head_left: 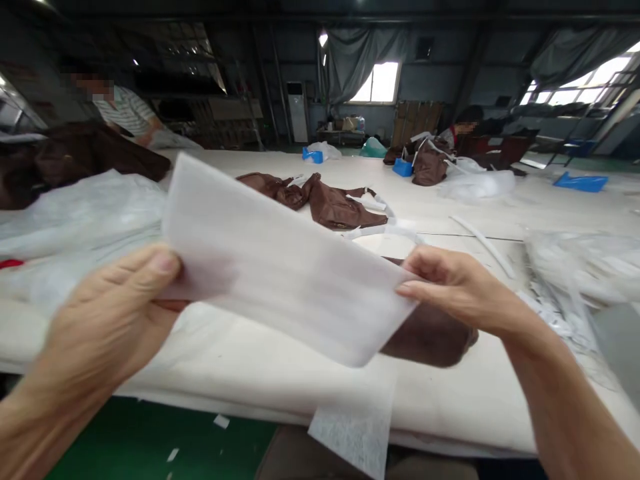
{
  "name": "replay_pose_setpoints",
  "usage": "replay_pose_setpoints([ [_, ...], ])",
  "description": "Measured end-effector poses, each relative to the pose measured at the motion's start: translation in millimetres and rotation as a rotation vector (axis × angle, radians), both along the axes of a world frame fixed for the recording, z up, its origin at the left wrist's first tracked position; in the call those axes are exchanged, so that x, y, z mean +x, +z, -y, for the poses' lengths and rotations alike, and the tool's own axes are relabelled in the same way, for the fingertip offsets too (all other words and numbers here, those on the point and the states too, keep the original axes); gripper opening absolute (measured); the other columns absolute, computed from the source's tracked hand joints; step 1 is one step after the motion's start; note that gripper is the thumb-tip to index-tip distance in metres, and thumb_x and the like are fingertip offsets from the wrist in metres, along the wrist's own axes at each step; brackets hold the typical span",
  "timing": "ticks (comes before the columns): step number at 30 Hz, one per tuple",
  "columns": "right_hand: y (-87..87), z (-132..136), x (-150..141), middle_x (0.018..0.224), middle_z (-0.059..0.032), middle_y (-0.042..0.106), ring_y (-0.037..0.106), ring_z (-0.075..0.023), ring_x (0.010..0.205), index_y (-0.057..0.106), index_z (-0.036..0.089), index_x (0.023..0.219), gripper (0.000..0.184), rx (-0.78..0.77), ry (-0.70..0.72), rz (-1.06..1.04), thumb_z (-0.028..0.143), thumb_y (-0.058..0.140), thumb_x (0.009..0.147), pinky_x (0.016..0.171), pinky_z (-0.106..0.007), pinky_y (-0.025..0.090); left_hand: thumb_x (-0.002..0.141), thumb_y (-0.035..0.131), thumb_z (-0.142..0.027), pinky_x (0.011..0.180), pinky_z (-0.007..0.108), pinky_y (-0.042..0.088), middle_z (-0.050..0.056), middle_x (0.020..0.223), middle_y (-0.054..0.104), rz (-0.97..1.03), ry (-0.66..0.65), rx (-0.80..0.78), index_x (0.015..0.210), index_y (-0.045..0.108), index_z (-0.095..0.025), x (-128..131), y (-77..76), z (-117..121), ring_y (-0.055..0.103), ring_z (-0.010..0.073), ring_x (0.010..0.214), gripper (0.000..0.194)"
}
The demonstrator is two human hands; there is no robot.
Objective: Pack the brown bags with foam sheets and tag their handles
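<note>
Between my two hands a translucent white sheet [290,267] is stretched out above the table, tilted down toward the right. My left hand [115,307] grips its left end, thumb on top and fingers behind. At the right corner, my right hand [445,283] pinches the sheet between thumb and fingers. Partly hidden behind the sheet and below my right hand lies a brown bag [430,333]. A second thin white piece [355,427] hangs over the near table edge.
More brown bags [340,203] with white wrapped straps lie mid-table. Clear plastic [90,207] is heaped at left, and plastic bags [575,267] at right. Blue pieces [580,181] stand farther back. One person [125,113] works at far left, another [465,123] at far right.
</note>
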State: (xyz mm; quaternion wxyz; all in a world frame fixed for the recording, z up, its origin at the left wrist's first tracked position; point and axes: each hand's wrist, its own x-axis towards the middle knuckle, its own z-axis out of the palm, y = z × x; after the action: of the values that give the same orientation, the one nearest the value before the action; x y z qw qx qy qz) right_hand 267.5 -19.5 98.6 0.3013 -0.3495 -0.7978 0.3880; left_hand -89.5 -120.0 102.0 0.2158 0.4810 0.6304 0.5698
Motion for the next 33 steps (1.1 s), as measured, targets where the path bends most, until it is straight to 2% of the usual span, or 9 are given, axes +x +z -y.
replay_pose_setpoints([
  [4, -10.4, 13.5, 45.1, 0.068, 0.001, 0.062, 0.055, -0.0121, 0.06, 0.065, 0.022, 0.084, 0.021, 0.143, -0.108, 0.305, 0.04, 0.06, 0.092, 0.053, -0.025, 0.04, 0.075, 0.071, -0.054, 0.065, 0.031, 0.053, 0.0, 0.074, 0.065, 0.246, -0.156, -0.168, 0.078, 0.064, -0.022, 22.9, -56.3, -3.0, 0.06, 0.019, 0.07, 0.033],
  [8, -65.7, 3.5, 52.6, 0.084, -0.001, 0.066, 0.062, -0.0169, 0.074, 0.062, 0.024, 0.089, 0.015, 0.279, -0.14, 0.439, 0.034, 0.053, 0.096, 0.065, -0.029, 0.045, 0.082, 0.058, -0.056, 0.06, 0.026, 0.044, -0.002, 0.065, 0.052, 0.012, -0.266, -0.284, 0.067, 0.055, -0.02, 32.7, -114.0, -18.5, 0.049, 0.0148, 0.063, 0.04],
  [11, -96.0, -4.6, 48.3, 0.092, 0.0003, 0.064, 0.063, -0.0171, 0.078, 0.059, 0.026, 0.092, 0.014, 0.322, -0.183, 0.507, 0.033, 0.049, 0.098, 0.069, -0.03, 0.045, 0.082, 0.049, -0.055, 0.064, 0.028, 0.045, -0.001, 0.066, 0.052, -0.189, -0.314, -0.357, 0.066, 0.052, -0.02, 25.2, -135.7, -32.8, 0.052, 0.0169, 0.065, 0.039],
  [16, -100.4, -10.1, 40.6, 0.089, 0.0015, 0.062, 0.063, -0.0168, 0.077, 0.059, 0.026, 0.092, 0.013, 0.413, -0.213, 0.536, 0.032, 0.049, 0.099, 0.068, -0.029, 0.043, 0.088, 0.047, -0.039, 0.092, 0.043, 0.049, 0.012, 0.119, 0.061, -0.654, -0.114, -0.083, 0.117, 0.056, -0.018, 29.0, -117.7, -47.9, 0.059, 0.0283, 0.108, 0.037],
  [19, -99.0, -14.0, 38.4, 0.087, 0.0014, 0.062, 0.063, -0.0167, 0.074, 0.059, 0.025, 0.091, 0.012, 0.465, -0.231, 0.542, 0.031, 0.051, 0.098, 0.067, -0.029, 0.043, 0.094, 0.05, -0.034, 0.113, 0.05, 0.032, 0.014, 0.139, 0.052, -0.959, -0.302, 0.126, 0.139, 0.041, -0.019, 57.1, -97.9, -61.5, 0.042, 0.0293, 0.135, 0.048],
  [22, -101.4, -17.3, 37.1, 0.087, 0.0008, 0.063, 0.062, -0.0172, 0.073, 0.06, 0.024, 0.092, 0.012, 0.497, -0.25, 0.559, 0.031, 0.053, 0.098, 0.066, -0.029, 0.043, 0.085, 0.068, -0.035, 0.118, 0.058, 0.016, 0.015, 0.15, 0.042, -1.199, -0.533, 0.07, 0.15, 0.021, -0.021, 86.9, -90.6, -85.2, 0.03, 0.0334, 0.144, 0.081],
  [26, -103.6, -13.6, 37.6, 0.1, -0.0049, 0.065, 0.063, -0.0227, 0.09, 0.06, 0.022, 0.105, 0.014, 0.591, -0.261, 0.614, 0.032, 0.055, 0.096, 0.074, -0.034, 0.046, 0.073, 0.081, -0.04, 0.104, 0.048, 0.036, 0.016, 0.126, 0.058, -1.345, -0.636, -0.107, 0.142, 0.034, -0.015, 106.3, -89.7, -113.6, 0.054, 0.0328, 0.118, 0.087],
  [30, -104.8, -2.2, 39.2, 0.134, -0.0152, 0.055, 0.053, -0.0342, 0.119, 0.033, 0.019, 0.145, 0.076, 0.707, -0.303, 0.714, 0.036, 0.073, 0.082, 0.089, -0.045, 0.044, 0.072, 0.082, -0.041, 0.079, 0.037, 0.042, 0.01, 0.107, 0.061, -1.41, -0.668, -0.143, 0.108, 0.053, -0.015, 110.0, -82.4, -122.0, 0.06, 0.0284, 0.097, 0.053],
  [33, -109.3, 0.0, 37.3, 0.116, -0.0134, 0.062, 0.057, -0.0328, 0.106, 0.03, 0.017, 0.145, 0.083, 0.685, -0.329, 0.804, 0.032, 0.076, 0.078, 0.083, -0.044, 0.044, 0.073, 0.081, -0.04, 0.072, 0.034, 0.038, 0.008, 0.101, 0.062, -1.406, -0.677, -0.149, 0.097, 0.05, -0.018, 111.7, -81.1, -123.8, 0.06, 0.0269, 0.094, 0.046],
])
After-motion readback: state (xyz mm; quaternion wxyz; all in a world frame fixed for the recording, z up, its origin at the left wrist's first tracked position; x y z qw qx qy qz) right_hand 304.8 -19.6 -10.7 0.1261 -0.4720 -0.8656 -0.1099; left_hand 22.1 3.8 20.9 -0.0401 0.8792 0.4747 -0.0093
